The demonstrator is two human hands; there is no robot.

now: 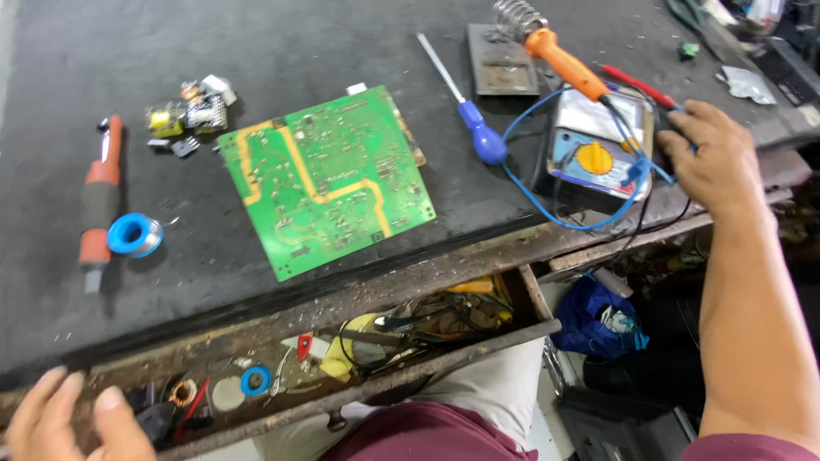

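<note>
Two hands work at opposite ends of the dark table: the right hand rests, fingers loosely curled, on the probe leads beside the multimeter, clamped on nothing I can make out, while the left hand lies flat and open on the rim of the open drawer. The green circuit board lies solder side up mid-table, untouched. As I judge it, the blue lead looped round the meter could snag the wrist and drag the meter off the edge. The orange soldering iron, leaning in its coil stand just above those leads, could scorch them if hot. The blue solder spool sits by the orange tool. No labels read clearly.
</note>
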